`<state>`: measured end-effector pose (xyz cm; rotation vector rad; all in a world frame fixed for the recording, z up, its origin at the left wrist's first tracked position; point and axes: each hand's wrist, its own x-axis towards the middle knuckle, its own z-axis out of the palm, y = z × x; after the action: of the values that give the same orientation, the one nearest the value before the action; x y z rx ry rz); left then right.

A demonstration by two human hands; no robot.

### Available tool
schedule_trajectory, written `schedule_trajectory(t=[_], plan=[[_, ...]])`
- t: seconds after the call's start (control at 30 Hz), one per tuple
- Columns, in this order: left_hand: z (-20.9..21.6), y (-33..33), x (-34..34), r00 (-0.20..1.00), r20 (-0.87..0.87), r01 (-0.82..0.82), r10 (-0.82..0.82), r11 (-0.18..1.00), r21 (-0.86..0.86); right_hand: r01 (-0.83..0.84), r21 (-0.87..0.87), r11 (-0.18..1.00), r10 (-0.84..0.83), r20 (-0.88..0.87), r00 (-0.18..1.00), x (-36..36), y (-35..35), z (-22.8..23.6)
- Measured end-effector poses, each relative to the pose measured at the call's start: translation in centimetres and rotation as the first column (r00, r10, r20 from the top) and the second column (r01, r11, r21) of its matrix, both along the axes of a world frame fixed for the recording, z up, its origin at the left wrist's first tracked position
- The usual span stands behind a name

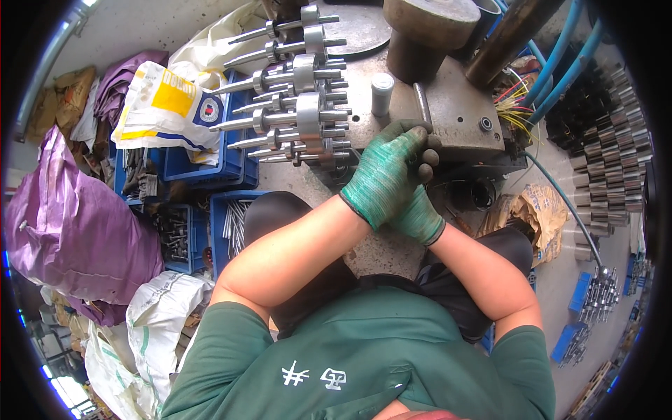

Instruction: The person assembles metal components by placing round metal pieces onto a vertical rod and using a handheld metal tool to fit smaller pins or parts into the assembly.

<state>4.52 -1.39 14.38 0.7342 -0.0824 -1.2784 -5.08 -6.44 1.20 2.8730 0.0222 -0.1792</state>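
Observation:
My left hand point(383, 171), in a green knitted glove with dark coated fingers, lies across my right hand point(416, 215) in front of the machine block. Its fingers are curled in; whatever they hold is hidden. The right hand wears a matching glove, and its fingers are mostly covered by the left. Just beyond the hands, a pale metal cylinder point(381, 96) stands upright on the steel block point(448, 133). A short steel rod point(423, 105) lies next to it. Left of the hands, several shiny shafts with thick round collars point(308, 115) are stacked lying sideways.
A heavy round steel piece point(428, 24) rises above the block. Blue bins point(241, 157) and a purple sack point(77, 217) are on the left. Blue hoses point(570, 63), loose coloured wires point(516, 110), crumpled brown paper point(535, 217) and stacked metal cylinders point(609, 154) are on the right.

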Motion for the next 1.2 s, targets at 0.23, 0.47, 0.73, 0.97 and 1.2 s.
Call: schedule_trajectory(t=[0.23, 0.47, 0.73, 0.97, 1.2], plan=[[-0.1, 0.0, 0.0, 1.000, 0.019, -0.023, 0.023, 1.000, -0.005, -0.085, -0.504, 0.859, 0.060, -0.066, 0.996, 0.4, 1.2, 0.2], [-0.5, -0.4, 0.2, 0.984, -0.176, -0.044, 0.016, 0.986, -0.159, 0.172, 0.984, 0.037, -0.282, -0.154, 0.947, -0.5, 1.6, 3.2], [-0.4, -0.1, 1.1, 0.987, -0.123, -0.125, 0.102, 0.972, -0.199, -0.133, 0.633, -0.763, -0.555, -0.535, 0.637, -4.0, -1.3, 10.0], [-0.8, -0.5, -0.3, 0.980, -0.169, -0.127, 0.104, 0.983, -0.130, -0.283, 0.944, 0.170, -0.795, 0.301, 0.527, -5.3, -4.0, 13.3], [-2.8, -1.4, -1.7, 0.949, -0.305, -0.105, 0.084, 0.993, -0.053, -0.033, 0.702, 0.711, -0.503, 0.541, 0.674, -5.1, -4.7, 14.3]])
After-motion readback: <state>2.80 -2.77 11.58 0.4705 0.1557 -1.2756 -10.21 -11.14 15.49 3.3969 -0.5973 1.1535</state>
